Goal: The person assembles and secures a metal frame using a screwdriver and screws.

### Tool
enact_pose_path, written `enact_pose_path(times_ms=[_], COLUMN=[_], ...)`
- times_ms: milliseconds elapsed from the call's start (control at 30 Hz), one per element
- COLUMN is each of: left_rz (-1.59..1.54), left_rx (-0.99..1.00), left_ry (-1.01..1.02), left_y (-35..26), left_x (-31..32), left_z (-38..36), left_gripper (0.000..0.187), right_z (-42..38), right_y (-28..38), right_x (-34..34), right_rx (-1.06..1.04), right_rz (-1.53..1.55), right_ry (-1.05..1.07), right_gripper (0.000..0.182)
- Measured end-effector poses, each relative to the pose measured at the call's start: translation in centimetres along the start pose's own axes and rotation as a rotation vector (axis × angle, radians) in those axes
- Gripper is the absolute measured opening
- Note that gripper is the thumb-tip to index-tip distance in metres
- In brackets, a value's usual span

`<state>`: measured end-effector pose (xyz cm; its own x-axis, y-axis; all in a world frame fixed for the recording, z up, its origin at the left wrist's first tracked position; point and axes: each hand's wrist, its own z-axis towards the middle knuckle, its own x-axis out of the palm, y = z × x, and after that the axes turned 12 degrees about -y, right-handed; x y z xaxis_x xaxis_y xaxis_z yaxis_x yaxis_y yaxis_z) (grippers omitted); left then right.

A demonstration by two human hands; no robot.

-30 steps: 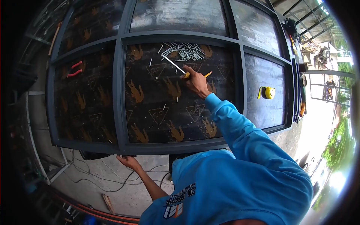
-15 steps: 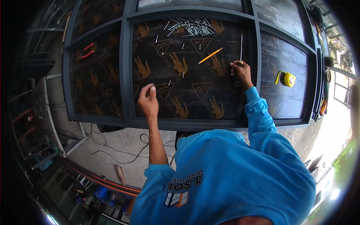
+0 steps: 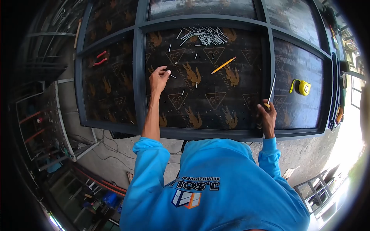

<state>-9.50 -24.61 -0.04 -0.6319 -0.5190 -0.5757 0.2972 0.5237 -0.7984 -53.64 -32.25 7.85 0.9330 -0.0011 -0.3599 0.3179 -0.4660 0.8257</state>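
a dark, crocodile-printed surface (image 3: 246, 115) is seen divided by grey frame bars (image 3: 139, 77). the right hand (image 3: 269, 117), at lower right, is closed around the handle of a screwdriver (image 3: 272, 89); the left hand (image 3: 157, 81), left of centre, is held with its fingers curled in. a pile of metal fasteners (image 3: 204, 35) is strewn at upper centre, above a yellow pencil (image 3: 223, 65); a tape measure (image 3: 304, 88) is seen at right, red-handled pliers (image 3: 100, 62) at upper left. a small fastener (image 3: 173, 76) is shown just beside the left fingertips; whether it is pinched cannot be told. such a piece is best taken lightly between thumb and forefinger, and the screwdriver kept low by its handle, its tip clear of the other hand. the screwdriver's long axis runs nearly up the frame, its tip pointed to the top and slightly right; the small fastener is slanted from upper left to lower right.
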Motion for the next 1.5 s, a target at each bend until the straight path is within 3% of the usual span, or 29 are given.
enact_pose_path(times_ms=[67,133,200,300,433,500,533,567,600,667,833,967,1067,1133,1333,1400,1500], left_rz=[0.036,0.128,0.128,0.106,0.113,0.232,0.281,0.313,0.323,0.404,0.380,0.299,0.263,0.290,0.357,0.123,0.244], left_rx=[-0.085,0.136,0.198,0.366,0.539,0.642,0.714,0.851,0.861,0.930,0.996,0.974,0.969,0.984,0.951,0.817,0.756], left_ry=[-0.270,-0.421,-0.473,-0.397,-0.180,-0.141,-0.157,-0.335,-0.381,-0.371,-0.325,-0.329,-0.010,0.048,0.086,-0.060,-0.235], left_y=[-0.5,-0.9,-3.3,-6.4,-10.1,-11.1,-11.3,-11.8,-12.9,-14.0,-15.4,-14.6,-14.1,-13.6,-11.8,-11.6,-9.5], left_x=[0.6,1.5,2.4,4.9,9.5,11.3,12.2,13.0,13.0,12.6,12.7,12.9,14.6,15.8,14.1,13.2,11.7], left_z=[2.1,4.7,6.7,9.2,9.7,9.6,9.9,11.1,11.6,13.2,13.6,12.9,10.2,8.9,5.8,4.7,6.6], left_gripper=[0.023,0.018,0.017,0.017,0.016,0.018,0.021,0.028,0.030,0.029,0.021,0.009,0.012,0.013,0.020,0.028,0.030], right_z=[-1.3,-2.7,-4.1,-4.5,-3.6,-2.9,-2.4,-1.7,-1.4,-0.9,1.2,1.4,1.5,1.2,1.2,1.3,1.2], right_y=[-1.9,-2.1,-2.3,-2.7,-3.4,-3.6,-3.4,-3.2,-2.5,-1.6,-1.2,-1.0,-0.7,-1.0,-0.7,-0.6,-0.9], right_x=[-2.0,-2.7,-3.7,-4.2,-4.4,-4.1,-4.0,-4.0,-3.7,-3.6,-4.6,-4.3,-4.2,-4.2,-4.3,-4.1,-4.2], right_rx=[0.020,0.045,0.085,0.093,0.140,0.022,0.022,-0.226,-0.484,-0.453,-0.325,-0.310,-0.306,-0.309,-0.270,-0.242,-0.231], right_rz=[-0.028,-0.028,-0.013,-0.145,-0.098,-0.434,-0.432,-0.670,-0.902,-0.904,-1.013,-1.005,-0.967,-0.951,-0.945,-0.937,-0.942], right_ry=[-0.023,-0.053,-0.102,-0.263,-0.279,-0.344,-0.338,-0.370,-0.403,-0.384,-0.087,-0.080,-0.101,-0.125,-0.126,-0.122,-0.123], right_gripper=[0.031,0.030,0.028,0.025,0.028,0.035,0.035,0.038,0.042,0.044,0.031,0.028,0.028,0.028,0.030,0.030,0.031])
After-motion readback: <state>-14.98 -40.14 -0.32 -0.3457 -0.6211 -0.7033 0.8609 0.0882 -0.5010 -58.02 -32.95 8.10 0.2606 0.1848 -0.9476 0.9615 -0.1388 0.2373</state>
